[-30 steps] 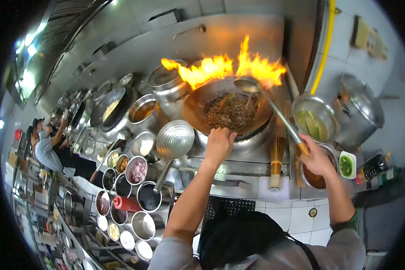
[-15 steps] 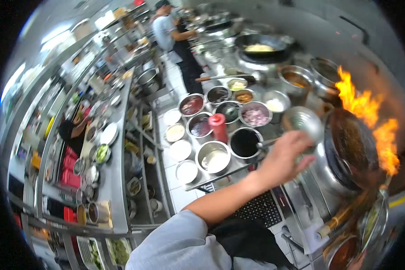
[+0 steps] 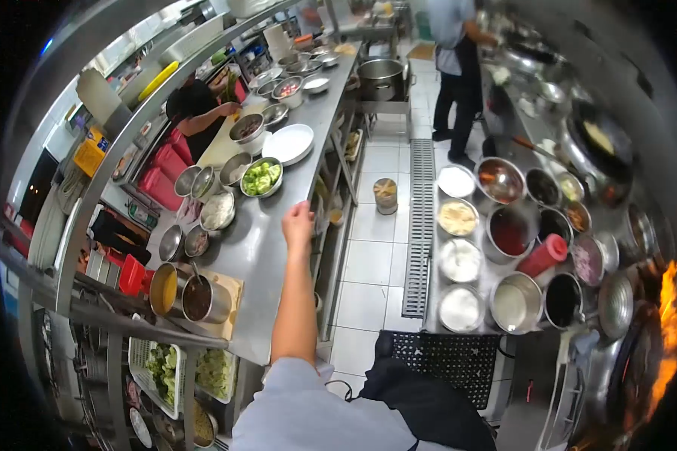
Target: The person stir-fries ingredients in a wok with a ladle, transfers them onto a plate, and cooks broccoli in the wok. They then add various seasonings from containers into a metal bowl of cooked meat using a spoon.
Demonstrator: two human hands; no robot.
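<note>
My left hand (image 3: 299, 223) reaches out over the edge of the steel counter (image 3: 259, 233), fingers loosely bent and holding nothing visible. Just beyond it stands a metal bowl of cut green vegetables (image 3: 262, 178), apart from the fingers. A stack of white oval plates (image 3: 288, 144) lies farther back. To the left are a bowl of white food (image 3: 217, 211) and a smaller metal bowl (image 3: 196, 241). My right hand is outside the picture.
Flames (image 3: 669, 331) rise beside a wok (image 3: 643, 368) at far right. Seasoning pots and a red squeeze bottle (image 3: 543, 254) crowd the right-hand station. A tin (image 3: 385, 197) stands on the aisle floor. One co-worker (image 3: 455, 68) stands ahead; another (image 3: 195, 113) works across the counter.
The view has swung left from the stove to the counter. My left hand has moved from beside the wok to near the bowl of green vegetables.
</note>
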